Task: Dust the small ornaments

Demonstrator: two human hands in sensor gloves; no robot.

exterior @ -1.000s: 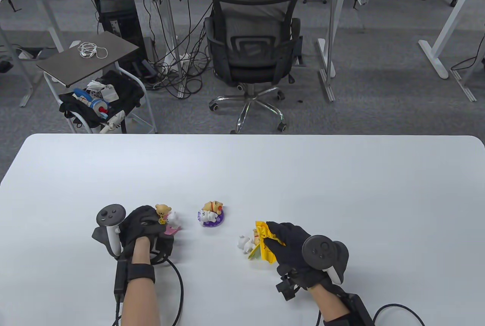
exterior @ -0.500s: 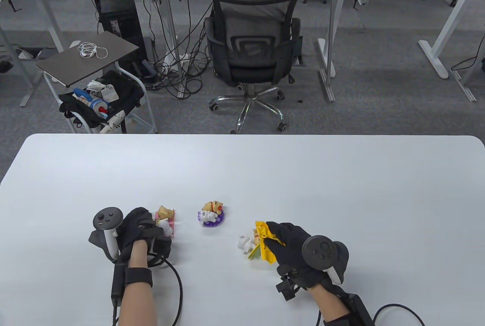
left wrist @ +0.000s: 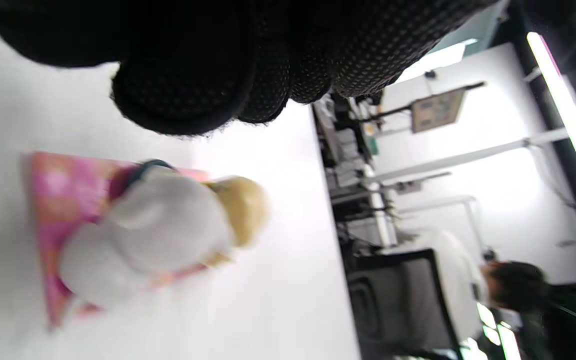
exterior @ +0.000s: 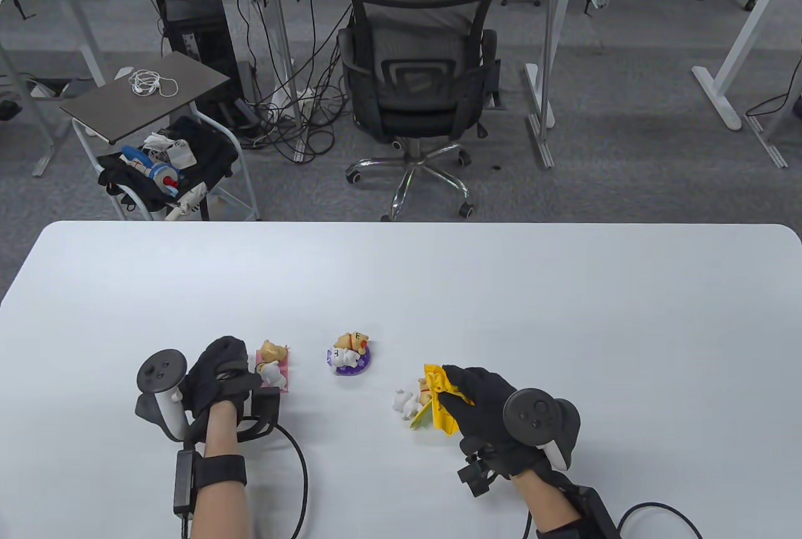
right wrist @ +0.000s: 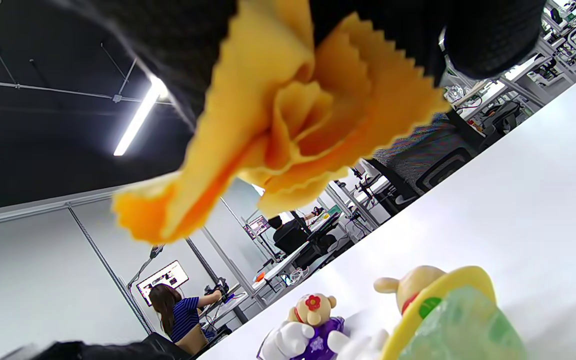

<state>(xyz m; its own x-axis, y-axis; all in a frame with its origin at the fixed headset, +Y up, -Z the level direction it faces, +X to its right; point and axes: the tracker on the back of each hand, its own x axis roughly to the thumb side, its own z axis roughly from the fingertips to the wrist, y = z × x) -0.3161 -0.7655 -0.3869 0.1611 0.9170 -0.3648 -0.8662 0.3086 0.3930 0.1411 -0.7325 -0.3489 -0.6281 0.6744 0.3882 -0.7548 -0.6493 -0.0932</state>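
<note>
Three small bear-and-rabbit ornaments stand on the white table [exterior: 564,313]. The pink-based ornament [exterior: 274,366] [left wrist: 158,235] sits just right of my left hand [exterior: 241,374], whose fingertips [left wrist: 178,95] hover loosely curled beside it without touching. The purple-based ornament [exterior: 349,354] [right wrist: 308,330] stands alone in the middle. My right hand [exterior: 454,390] grips a bunched yellow cloth [exterior: 440,401] [right wrist: 288,120] directly over the yellow-based ornament [exterior: 408,402] [right wrist: 448,315], which lies partly hidden under it.
Glove cables [exterior: 294,457] trail toward the table's near edge. Beyond the far edge a person sits in a black office chair [exterior: 416,81], and a small cart [exterior: 147,94] stands at the left.
My left hand set the pink-based ornament down flat on the table, let go, and drew back to the left. The right hand and cloth barely moved.
</note>
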